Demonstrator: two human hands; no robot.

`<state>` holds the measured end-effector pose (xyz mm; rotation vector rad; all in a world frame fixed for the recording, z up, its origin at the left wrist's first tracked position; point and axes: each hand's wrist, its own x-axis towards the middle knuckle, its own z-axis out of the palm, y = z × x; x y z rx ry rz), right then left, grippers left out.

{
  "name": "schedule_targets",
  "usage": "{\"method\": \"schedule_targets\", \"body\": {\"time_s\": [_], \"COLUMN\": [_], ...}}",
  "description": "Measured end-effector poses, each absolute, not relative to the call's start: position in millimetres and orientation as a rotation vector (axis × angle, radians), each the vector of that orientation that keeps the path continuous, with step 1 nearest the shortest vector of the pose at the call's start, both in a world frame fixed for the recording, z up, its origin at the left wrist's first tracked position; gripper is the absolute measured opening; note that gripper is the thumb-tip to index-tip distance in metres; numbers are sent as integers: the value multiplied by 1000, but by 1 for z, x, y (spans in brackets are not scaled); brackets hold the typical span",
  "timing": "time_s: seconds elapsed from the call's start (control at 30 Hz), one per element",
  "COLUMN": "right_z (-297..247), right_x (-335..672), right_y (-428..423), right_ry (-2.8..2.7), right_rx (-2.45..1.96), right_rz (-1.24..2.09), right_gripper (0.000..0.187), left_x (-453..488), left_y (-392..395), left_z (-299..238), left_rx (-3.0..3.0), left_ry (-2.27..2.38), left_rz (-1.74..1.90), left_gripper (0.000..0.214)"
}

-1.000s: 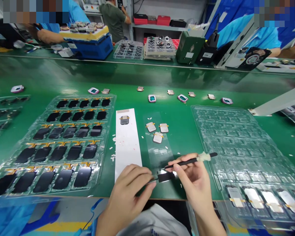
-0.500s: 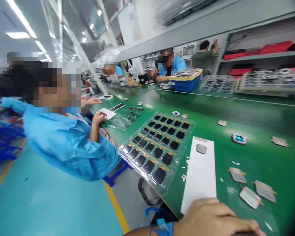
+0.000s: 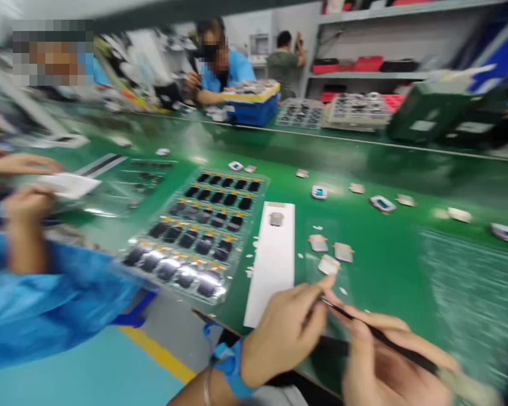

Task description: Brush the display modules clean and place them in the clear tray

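My right hand (image 3: 393, 349) grips slim black tweezers (image 3: 379, 334), their tip pointing left. That tip meets the fingers of my left hand (image 3: 285, 324), which are pinched together; anything between them is too small to make out. A blue strap (image 3: 232, 366) circles my left wrist. Just beyond my left hand lies a long white card (image 3: 271, 265) with a small grey square screen part (image 3: 276, 219) near its far end. More such parts with orange tabs, one of them a pale screen part (image 3: 329, 265), rest on the green bench past my fingertips.
A clear tray (image 3: 220, 296) of black screens stands left of the card, with white scraps between. A clear textured sheet (image 3: 461, 287) lies at right. Watch-like cases, including a white-rimmed case (image 3: 319, 192), line the bench (image 3: 347, 146). A co-worker's blue sleeve (image 3: 46, 304) is at left.
The view has swung right. My right hand with the tweezers has come into view, and both hands now meet in front of the grey parts.
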<state>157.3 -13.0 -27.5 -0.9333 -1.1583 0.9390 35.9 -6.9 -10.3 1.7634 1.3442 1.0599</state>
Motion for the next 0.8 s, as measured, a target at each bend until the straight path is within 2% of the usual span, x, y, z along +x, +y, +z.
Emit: {"method": "schedule_targets", "body": {"time_s": [0.07,0.13,0.8], "right_z": [-16,-10,-13], "right_x": [159,153,143], "right_y": [-15,-12,-14], "right_ry": [-1114,-1139,-1135], "right_rx": [-991,-991,-947], "right_rz": [727,658,725], "right_gripper": [27,23,23], "left_x": [33,31,28], "left_y": [-6,-6,-10], "left_z": [-12,-15,-18], "left_rx": [1740,1766,1787], "left_ry": [1309,1268,1242], "left_rz": [1055,1048,1033], "left_gripper": [45,48,53]}}
